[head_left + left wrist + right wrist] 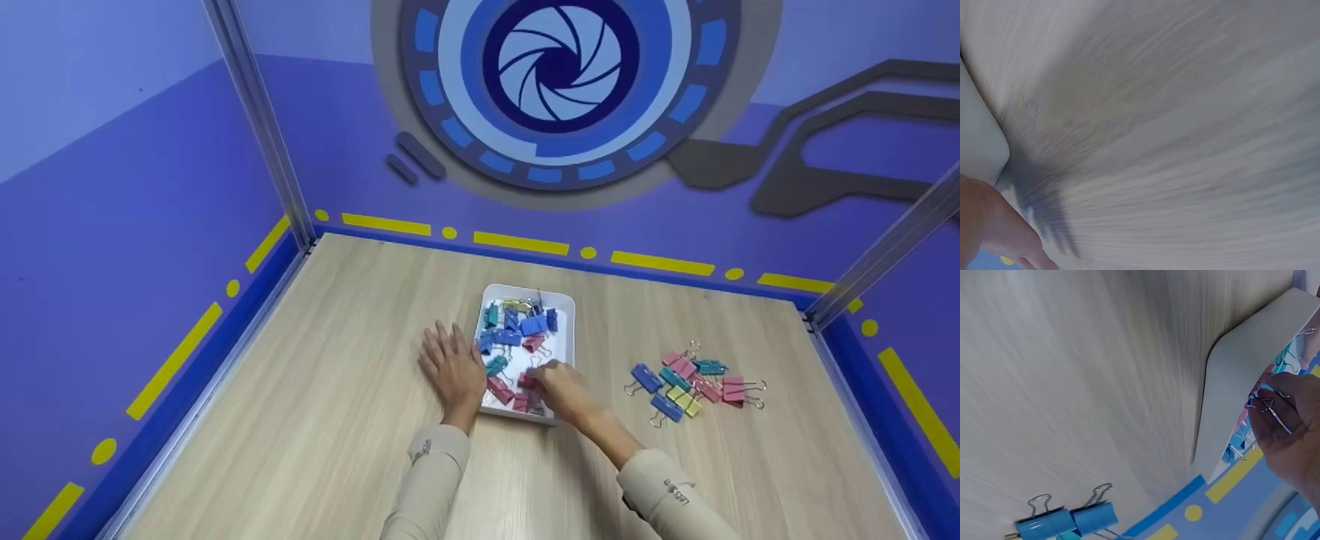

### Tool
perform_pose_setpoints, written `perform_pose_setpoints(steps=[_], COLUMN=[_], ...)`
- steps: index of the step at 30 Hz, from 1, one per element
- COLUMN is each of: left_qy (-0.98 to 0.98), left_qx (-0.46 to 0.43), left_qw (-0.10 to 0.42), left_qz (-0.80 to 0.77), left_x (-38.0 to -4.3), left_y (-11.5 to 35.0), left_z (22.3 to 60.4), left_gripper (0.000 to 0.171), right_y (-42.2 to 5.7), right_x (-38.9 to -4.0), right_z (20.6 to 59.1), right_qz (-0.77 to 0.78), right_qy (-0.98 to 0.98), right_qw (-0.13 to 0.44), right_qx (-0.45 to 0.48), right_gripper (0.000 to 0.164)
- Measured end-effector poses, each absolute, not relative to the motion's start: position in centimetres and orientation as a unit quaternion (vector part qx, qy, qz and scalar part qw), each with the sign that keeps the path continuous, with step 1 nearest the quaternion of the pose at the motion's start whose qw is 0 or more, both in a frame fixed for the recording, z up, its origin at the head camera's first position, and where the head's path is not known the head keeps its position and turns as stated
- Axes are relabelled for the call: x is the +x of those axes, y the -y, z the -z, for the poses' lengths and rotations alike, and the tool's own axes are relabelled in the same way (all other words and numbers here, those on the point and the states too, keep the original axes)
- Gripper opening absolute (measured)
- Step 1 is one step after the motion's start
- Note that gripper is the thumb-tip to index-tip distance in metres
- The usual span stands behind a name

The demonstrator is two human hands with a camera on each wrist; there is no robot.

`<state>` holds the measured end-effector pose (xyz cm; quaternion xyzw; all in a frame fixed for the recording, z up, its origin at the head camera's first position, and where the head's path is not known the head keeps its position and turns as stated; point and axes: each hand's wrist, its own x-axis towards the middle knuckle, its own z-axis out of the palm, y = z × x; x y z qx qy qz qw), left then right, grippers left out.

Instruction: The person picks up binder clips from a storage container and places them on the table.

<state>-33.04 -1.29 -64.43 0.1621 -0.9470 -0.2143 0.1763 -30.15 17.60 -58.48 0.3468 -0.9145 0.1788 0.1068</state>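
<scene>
In the head view a white tray (571, 330) holds several binder clips in blue, green, red and yellow. My right hand (562, 388) is over the tray's near right part, pinching a red binder clip (526, 381) between thumb and fingers. The right wrist view shows silver wire handles under the curled fingers of that right hand (1292, 422). On the tray's left side, my left hand (456, 371) rests with its fingers straight and spread. Another red binder clip (500, 390) lies in the tray between the hands. Most of the left hand is outside the left wrist view.
To the right of the tray, a loose pile of binder clips lies on the wooden table (360, 352), with a yellow binder clip (684, 401) and a pink binder clip (733, 391) among them. Blue panels (330, 150) wall in the table at the back and sides.
</scene>
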Motion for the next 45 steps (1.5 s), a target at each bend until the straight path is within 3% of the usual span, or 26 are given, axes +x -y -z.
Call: perform_pose_setpoints(steps=[10, 17, 30, 38, 45], left_qy=[0.945, 0.947, 0.945, 0.947, 0.949], left_qx=[0.156, 0.154, 0.161, 0.168, 0.177], left_qw=[0.176, 0.173, 0.188, 0.175, 0.16], left_qz=[0.229, 0.225, 0.215, 0.212, 0.204], left_x=[-33.0, -33.1, -33.2, -33.0, -32.9], left_y=[0.8, 0.8, 2.0, 2.9, 3.6], left_z=[64.7, 64.9, 64.7, 64.9, 64.9], left_gripper=[0.056, 0.056, 0.055, 0.056, 0.057], right_y=[-16.3, -16.2, -16.6, -24.0, -34.5], right_x=[-30.1, -29.8, -28.4, -27.4, -27.8], right_z=[59.3, 59.5, 55.7, 53.5, 52.1], right_qz=[-0.075, -0.087, -0.297, -0.339, -0.27], right_qy=[0.94, 0.935, 0.907, 0.919, 0.957], right_qw=[0.169, 0.195, 0.144, 0.111, 0.067], right_qx=[0.286, 0.282, 0.263, 0.171, 0.084], right_gripper=[0.01, 0.013, 0.015, 0.026, 0.008])
